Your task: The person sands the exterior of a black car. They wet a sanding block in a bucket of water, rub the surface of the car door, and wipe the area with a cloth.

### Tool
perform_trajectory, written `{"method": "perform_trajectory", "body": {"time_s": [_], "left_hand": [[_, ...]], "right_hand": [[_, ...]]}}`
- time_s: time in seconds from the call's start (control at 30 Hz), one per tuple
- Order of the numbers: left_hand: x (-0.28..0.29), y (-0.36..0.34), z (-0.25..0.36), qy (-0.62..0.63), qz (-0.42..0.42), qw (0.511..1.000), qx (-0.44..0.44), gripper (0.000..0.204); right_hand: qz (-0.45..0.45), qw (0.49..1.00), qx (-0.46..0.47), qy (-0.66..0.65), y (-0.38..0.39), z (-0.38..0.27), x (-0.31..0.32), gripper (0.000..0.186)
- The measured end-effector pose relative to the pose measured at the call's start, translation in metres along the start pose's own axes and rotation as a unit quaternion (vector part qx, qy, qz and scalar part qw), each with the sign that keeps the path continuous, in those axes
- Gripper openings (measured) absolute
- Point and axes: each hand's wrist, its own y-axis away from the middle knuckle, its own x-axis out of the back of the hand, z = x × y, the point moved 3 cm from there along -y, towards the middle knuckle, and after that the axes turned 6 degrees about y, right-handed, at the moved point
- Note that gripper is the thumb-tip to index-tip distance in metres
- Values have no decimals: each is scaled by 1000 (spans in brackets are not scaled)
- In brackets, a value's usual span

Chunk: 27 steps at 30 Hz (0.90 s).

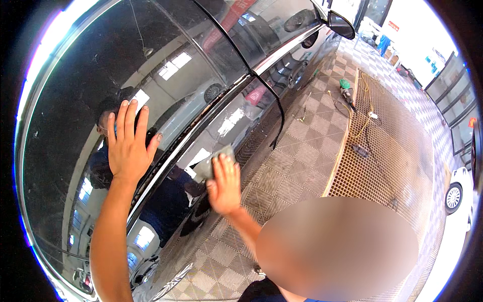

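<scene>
My left hand point(130, 146) lies flat with fingers spread on the dark side window point(65, 136) of a shiny black car. Lower down, my right hand point(226, 186) presses a thin greyish pad point(226, 151) against the glossy door panel point(176, 186), just below the window trim. The fingers lie over the pad, so only its upper edge shows; whether it is cloth or a sanding pad I cannot tell. Reflections of a person, windows and another car cover the glass and paint.
The side mirror point(341, 25) juts out at the top. On the patterned floor point(282, 176) lies a green-ended power tool point(345, 88) with a yellow cord point(363, 128), by a brown grating point(392, 161). A white car point(459, 201) stands at the right; a blurred oval hides the lower right.
</scene>
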Motion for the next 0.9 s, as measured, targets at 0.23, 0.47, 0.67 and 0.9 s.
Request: {"method": "perform_trajectory", "body": {"time_s": [0.23,0.47,0.67,0.9], "left_hand": [[-6,-1,1,16,5,1000,5,71],[-3,3,6,2,16,1000,10,71],[1,1,9,2,-14,1000,28,70],[-8,1,11,-3,-3,999,40,65]], "right_hand": [[128,991,-4,-49,-38,-3,9,67],[65,997,36,35,-91,65,42,60],[21,998,45,-43,-19,17,19,66],[52,994,92,6,-136,97,56,50]]}}
